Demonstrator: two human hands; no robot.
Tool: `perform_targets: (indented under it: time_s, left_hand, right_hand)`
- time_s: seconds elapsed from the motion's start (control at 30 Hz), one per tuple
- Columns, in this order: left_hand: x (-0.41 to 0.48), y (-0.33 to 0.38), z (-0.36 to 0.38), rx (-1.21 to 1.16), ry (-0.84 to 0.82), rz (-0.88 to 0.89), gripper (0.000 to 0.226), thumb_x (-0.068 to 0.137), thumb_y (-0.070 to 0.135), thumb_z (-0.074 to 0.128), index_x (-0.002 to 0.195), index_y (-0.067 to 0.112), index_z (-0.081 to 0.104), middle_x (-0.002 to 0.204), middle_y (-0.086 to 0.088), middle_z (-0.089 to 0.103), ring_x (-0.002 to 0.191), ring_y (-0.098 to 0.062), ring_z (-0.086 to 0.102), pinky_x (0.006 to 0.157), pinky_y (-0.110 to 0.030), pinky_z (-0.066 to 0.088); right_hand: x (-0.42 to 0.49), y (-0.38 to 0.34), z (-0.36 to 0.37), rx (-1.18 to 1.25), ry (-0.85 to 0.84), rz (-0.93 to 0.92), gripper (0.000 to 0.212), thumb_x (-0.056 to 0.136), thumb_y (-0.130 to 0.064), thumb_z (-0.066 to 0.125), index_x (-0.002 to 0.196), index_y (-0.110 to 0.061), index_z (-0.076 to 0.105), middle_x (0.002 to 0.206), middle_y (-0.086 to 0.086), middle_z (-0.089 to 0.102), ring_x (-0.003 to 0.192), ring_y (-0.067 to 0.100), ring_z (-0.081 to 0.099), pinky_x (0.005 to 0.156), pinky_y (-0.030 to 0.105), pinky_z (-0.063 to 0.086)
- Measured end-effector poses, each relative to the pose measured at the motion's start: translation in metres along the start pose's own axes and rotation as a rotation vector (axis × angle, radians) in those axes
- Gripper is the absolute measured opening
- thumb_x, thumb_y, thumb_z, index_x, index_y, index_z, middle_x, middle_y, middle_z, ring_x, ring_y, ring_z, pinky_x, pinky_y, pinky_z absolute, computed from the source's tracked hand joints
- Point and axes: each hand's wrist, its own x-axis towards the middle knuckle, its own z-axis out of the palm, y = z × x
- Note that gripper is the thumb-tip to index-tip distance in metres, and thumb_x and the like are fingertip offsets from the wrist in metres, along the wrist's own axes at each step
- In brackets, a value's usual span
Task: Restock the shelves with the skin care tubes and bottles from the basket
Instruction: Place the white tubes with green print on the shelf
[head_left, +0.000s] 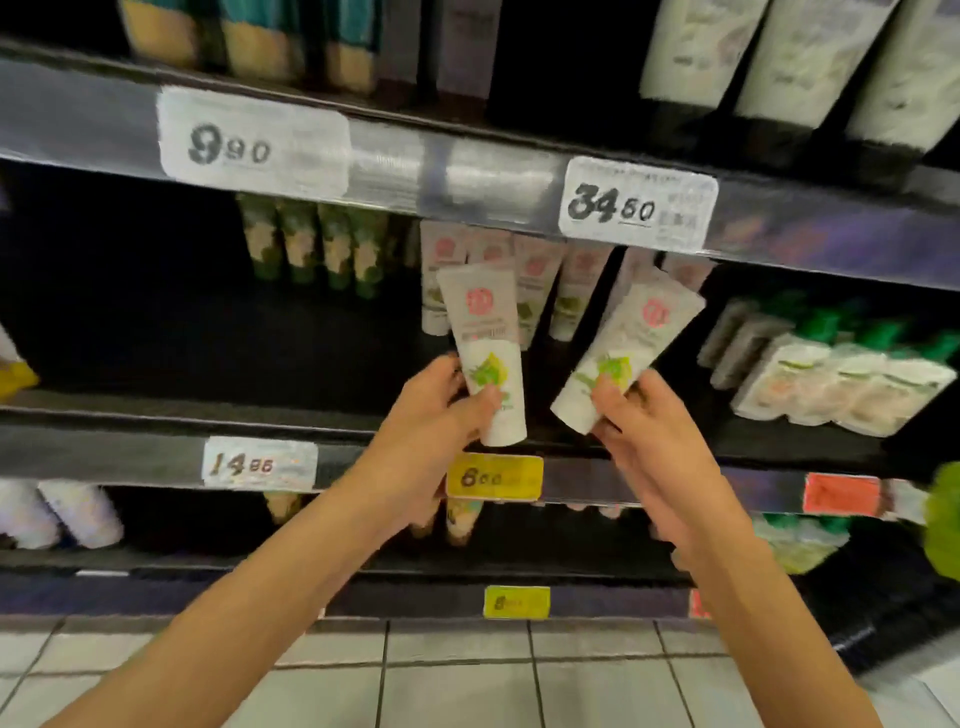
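two bare arms reach up to store shelves. the left hand (441, 402) grips the left tube (485, 338) by its lower part: the thumb lies across the front near the cap end and the fingers curl behind. this white tube stands almost upright, cap end down, with its bottom in front of the middle shelf (130, 452) edge. the right hand (639, 421) grips the right tube (623, 348) the same way, thumb over the green print. this tube is tilted, its top leaning right. the two tubes are apart, held just in front of a row of matching tubes (535, 275) standing at the back of the middle shelf.

the same shelf holds green tubes (311, 244) further left and pale packs (841, 384) lying on the right. the top shelf (467, 176) holds tall bottles (800, 62), cut off by the frame. the shelf below holds white bottles (78, 512) on the left, and the arms hide part of it.

a yellow tag (493, 477) sits just under the left tube. blur makes the tubes' print unreadable. a green shape (943, 519) at the right edge is too blurred to name.
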Motion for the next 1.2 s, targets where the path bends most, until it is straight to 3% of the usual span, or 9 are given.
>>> perform_targets:
  time_s: [0.1, 0.17, 0.27, 0.47, 0.73, 0.93, 1.0, 1.1, 1.2]
  left_hand:
    - [0.021, -0.002, 0.009, 0.091, 0.034, 0.082, 0.032, 0.09, 0.0, 0.049, 0.101, 0.03, 0.052, 0.106, 0.012, 0.062, 0.102, -0.001, 0.058, 0.091, -0.025, 0.048]
    - [0.032, -0.004, 0.009, 0.07, 0.086, 0.097, 0.031, 0.088, -0.003, 0.05, 0.105, 0.023, 0.052, 0.107, 0.009, 0.061, 0.104, -0.005, 0.057, 0.094, -0.027, 0.047]
    - [0.043, -0.009, 0.005, 0.109, 0.165, 0.091, 0.031, 0.087, -0.005, 0.052, 0.109, 0.017, 0.049, 0.115, 0.0, 0.058, 0.112, -0.015, 0.054, 0.1, -0.035, 0.044]
    - [0.056, -0.014, -0.003, 0.264, 0.188, 0.049, 0.04, 0.085, -0.003, 0.057, 0.118, 0.018, 0.049, 0.111, 0.002, 0.055, 0.108, -0.014, 0.052, 0.099, -0.036, 0.044]
    - [0.06, -0.017, 0.002, 0.246, 0.22, 0.009, 0.041, 0.084, 0.001, 0.059, 0.119, 0.019, 0.05, 0.121, -0.002, 0.056, 0.118, -0.02, 0.052, 0.104, -0.045, 0.041]
    - [0.054, -0.019, 0.004, 0.148, 0.208, 0.018, 0.033, 0.083, 0.0, 0.06, 0.108, 0.021, 0.054, 0.116, -0.004, 0.06, 0.109, -0.018, 0.057, 0.094, -0.035, 0.048]
    - [0.052, -0.018, 0.008, 0.134, 0.158, 0.051, 0.032, 0.082, -0.001, 0.061, 0.099, 0.026, 0.056, 0.103, 0.003, 0.063, 0.101, -0.014, 0.06, 0.086, -0.027, 0.051]
    - [0.051, -0.018, 0.027, 0.151, 0.027, 0.058, 0.033, 0.078, -0.001, 0.065, 0.096, 0.026, 0.06, 0.098, 0.003, 0.067, 0.098, -0.012, 0.064, 0.085, -0.026, 0.053]
    - [0.049, -0.02, 0.043, 0.195, -0.043, 0.069, 0.031, 0.08, 0.003, 0.066, 0.106, 0.018, 0.062, 0.1, 0.001, 0.067, 0.09, 0.0, 0.064, 0.074, -0.011, 0.052]
  right_hand:
    - [0.044, 0.009, -0.024, -0.335, 0.123, -0.051, 0.026, 0.084, -0.009, 0.065, 0.104, -0.023, 0.057, 0.111, 0.001, 0.065, 0.1, 0.01, 0.061, 0.09, 0.028, 0.05]
    - [0.073, 0.019, -0.032, -0.523, 0.14, -0.035, 0.034, 0.082, -0.009, 0.067, 0.115, -0.015, 0.057, 0.116, 0.006, 0.063, 0.107, 0.019, 0.059, 0.097, 0.038, 0.047]
    - [0.107, 0.031, -0.033, -0.68, 0.148, -0.064, 0.041, 0.082, -0.013, 0.068, 0.122, -0.01, 0.055, 0.124, 0.009, 0.06, 0.114, 0.023, 0.056, 0.099, 0.036, 0.044]
    - [0.139, 0.046, -0.026, -0.628, 0.219, -0.1, 0.036, 0.083, -0.016, 0.067, 0.116, -0.004, 0.059, 0.119, 0.011, 0.063, 0.11, 0.022, 0.058, 0.089, 0.026, 0.043]
    - [0.143, 0.048, -0.023, -0.679, 0.278, -0.118, 0.033, 0.084, -0.018, 0.067, 0.113, -0.004, 0.061, 0.115, 0.01, 0.064, 0.101, 0.012, 0.057, 0.081, 0.018, 0.038]
    - [0.102, 0.036, -0.021, -0.516, 0.358, -0.071, 0.056, 0.084, -0.021, 0.066, 0.133, -0.01, 0.044, 0.129, 0.009, 0.053, 0.109, 0.015, 0.055, 0.086, 0.017, 0.04]
    - [0.071, 0.035, -0.019, -0.43, 0.239, -0.124, 0.046, 0.083, -0.015, 0.066, 0.126, -0.017, 0.048, 0.117, 0.004, 0.057, 0.094, 0.002, 0.058, 0.077, 0.006, 0.044]
    - [0.037, 0.034, -0.009, -0.497, -0.015, -0.174, 0.042, 0.078, -0.013, 0.07, 0.11, -0.033, 0.051, 0.103, -0.013, 0.061, 0.09, -0.006, 0.06, 0.073, 0.005, 0.047]
    - [0.031, 0.025, -0.014, -0.611, 0.011, -0.204, 0.043, 0.076, -0.014, 0.074, 0.109, -0.03, 0.051, 0.099, -0.017, 0.062, 0.093, -0.003, 0.061, 0.073, 0.006, 0.048]
